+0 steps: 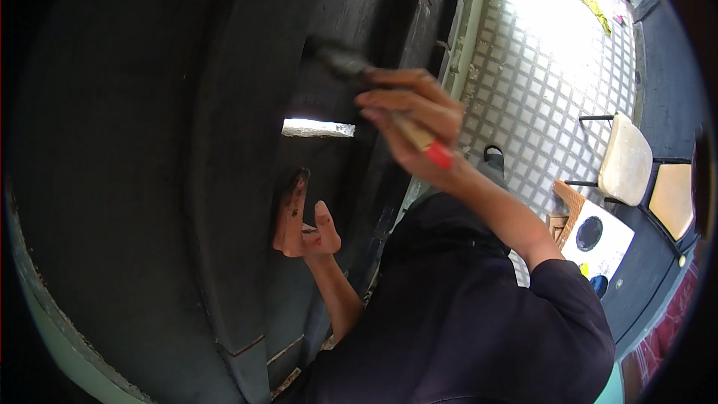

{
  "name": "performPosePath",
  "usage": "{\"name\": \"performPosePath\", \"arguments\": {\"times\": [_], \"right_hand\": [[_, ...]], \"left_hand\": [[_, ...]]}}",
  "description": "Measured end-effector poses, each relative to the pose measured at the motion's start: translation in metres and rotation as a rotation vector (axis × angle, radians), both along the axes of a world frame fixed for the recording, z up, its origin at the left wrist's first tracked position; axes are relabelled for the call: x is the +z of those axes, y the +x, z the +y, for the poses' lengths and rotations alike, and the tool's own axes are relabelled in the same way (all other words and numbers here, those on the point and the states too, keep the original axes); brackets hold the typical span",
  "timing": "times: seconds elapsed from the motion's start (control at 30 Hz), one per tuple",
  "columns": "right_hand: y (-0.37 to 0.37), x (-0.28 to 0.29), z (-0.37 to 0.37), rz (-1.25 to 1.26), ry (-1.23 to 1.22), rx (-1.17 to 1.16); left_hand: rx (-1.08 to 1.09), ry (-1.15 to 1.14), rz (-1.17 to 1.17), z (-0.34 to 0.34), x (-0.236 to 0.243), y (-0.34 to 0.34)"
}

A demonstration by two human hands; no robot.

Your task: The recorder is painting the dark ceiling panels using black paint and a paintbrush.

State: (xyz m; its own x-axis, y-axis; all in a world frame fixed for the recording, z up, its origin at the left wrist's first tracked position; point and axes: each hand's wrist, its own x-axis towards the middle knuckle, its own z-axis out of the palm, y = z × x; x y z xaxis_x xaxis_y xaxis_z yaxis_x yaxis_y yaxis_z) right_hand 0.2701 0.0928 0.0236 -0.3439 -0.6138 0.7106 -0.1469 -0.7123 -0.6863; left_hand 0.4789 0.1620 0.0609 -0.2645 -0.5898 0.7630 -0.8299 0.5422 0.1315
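Note:
My right hand grips a paintbrush with a pale wooden, red-ended handle. Its dark, motion-blurred bristles are against or very near the dark-painted door or panel, above a narrow bright slot in it. Below the slot, my left hand rests on or beside the same dark surface with its fingers apart and raised, holding nothing that I can see; dark smudges mark the fingers.
Right of me are a tiled floor, a pale chair, a tan seat and a white board with dark round shapes. A yellow crumpled item lies farther off. My shoe shows below.

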Motion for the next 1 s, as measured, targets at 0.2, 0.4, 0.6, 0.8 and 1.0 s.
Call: {"name": "performPosePath", "arguments": {"times": [0.2, 0.4, 0.6, 0.8, 1.0], "right_hand": [[0.022, -0.022, 0.043, -0.043, 0.019, 0.371], [0.006, -0.019, 0.015, -0.100, 0.120, 0.082], [0.023, -0.037, 0.047, 0.064, 0.076, 0.327], [-0.003, -0.040, 0.025, -0.028, 0.048, 0.175], [0.029, -0.064, 0.055, -0.070, 0.189, 0.359]], "left_hand": [[-0.058, 0.010, 0.179, -0.002, -0.007, -0.004], [-0.029, -0.015, 0.077, 0.000, -0.004, 0.000], [-0.051, 0.007, 0.123, -0.002, -0.009, -0.005], [-0.031, -0.019, 0.080, -0.001, -0.008, 0.003], [-0.017, -0.009, 0.088, -0.008, -0.013, -0.007]]}}
